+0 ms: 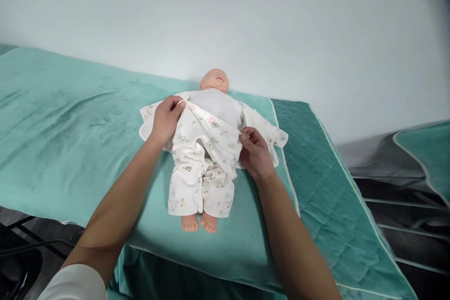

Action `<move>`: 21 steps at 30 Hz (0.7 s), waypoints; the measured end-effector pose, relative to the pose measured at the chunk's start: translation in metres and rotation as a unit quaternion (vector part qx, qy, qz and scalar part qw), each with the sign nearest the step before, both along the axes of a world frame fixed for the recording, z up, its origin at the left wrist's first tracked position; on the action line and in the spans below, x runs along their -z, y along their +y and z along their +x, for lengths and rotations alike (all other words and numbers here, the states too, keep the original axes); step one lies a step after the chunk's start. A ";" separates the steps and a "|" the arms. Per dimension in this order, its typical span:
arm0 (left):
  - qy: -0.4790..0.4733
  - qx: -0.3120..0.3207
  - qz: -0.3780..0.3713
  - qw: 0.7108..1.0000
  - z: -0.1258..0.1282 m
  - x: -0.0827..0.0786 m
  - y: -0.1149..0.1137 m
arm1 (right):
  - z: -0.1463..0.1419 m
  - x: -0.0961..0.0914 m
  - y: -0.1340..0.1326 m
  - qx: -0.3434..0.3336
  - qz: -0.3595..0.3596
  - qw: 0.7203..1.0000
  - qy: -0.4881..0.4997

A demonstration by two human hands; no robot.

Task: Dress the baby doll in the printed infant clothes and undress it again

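Note:
A baby doll (215, 78) lies on its back, head toward the wall and bare feet toward me. White patterned baby pants (201, 192) cover its legs. A matching baby shirt (264, 127) lies spread open under its arms, leaving the pale torso (214, 103) partly bare. My left hand (167, 119) pinches the upper edge of the printed cloth at the doll's chest. Lower on the other side, my right hand (256, 150) pinches the same cloth near the hip. The cloth is stretched slantwise between both hands; whether it is the pants' waist or a shirt flap I cannot tell.
The doll rests on a light green sheet (87, 140) over a darker quilted green cover (326, 187). A white wall (225, 18) stands behind. Another green-covered surface (429, 154) is at the right, and a dark chair-like object (21, 262) sits lower left.

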State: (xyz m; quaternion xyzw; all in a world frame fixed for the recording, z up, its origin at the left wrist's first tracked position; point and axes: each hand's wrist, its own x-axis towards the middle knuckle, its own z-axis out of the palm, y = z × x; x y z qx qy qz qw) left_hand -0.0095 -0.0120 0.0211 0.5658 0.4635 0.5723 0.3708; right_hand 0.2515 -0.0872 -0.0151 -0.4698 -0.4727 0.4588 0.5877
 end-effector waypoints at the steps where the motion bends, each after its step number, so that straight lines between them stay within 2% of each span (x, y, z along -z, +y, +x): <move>1: 0.017 -0.005 0.006 1.000 0.004 0.000 0.002 | -0.002 0.003 0.001 0.015 0.016 1.000 -0.017; 5: 0.045 0.015 0.023 0.999 0.014 0.008 0.002 | -0.006 0.011 0.004 0.110 0.061 0.985 -0.115; 8: 0.081 0.037 0.029 0.996 0.010 0.016 -0.002 | -0.006 0.009 0.002 0.152 0.103 0.957 -0.225; 10: 0.118 0.044 0.031 0.992 0.004 0.018 -0.003 | -0.005 0.001 0.000 0.143 0.128 0.927 -0.324; 13: 0.182 0.038 0.055 0.981 -0.004 0.021 -0.004 | -0.004 -0.019 -0.001 0.107 0.139 0.865 -0.471; 15: 0.226 0.033 0.067 0.971 -0.006 0.022 -0.003 | -0.002 -0.029 0.005 0.106 0.132 0.838 -0.519; 18: 0.273 0.023 0.044 0.961 -0.006 0.024 -0.003 | 0.003 -0.034 0.022 0.133 0.110 0.837 -0.519; 21: 0.280 0.001 0.010 0.960 -0.004 0.026 -0.004 | 0.007 -0.025 0.042 0.149 0.064 0.866 -0.472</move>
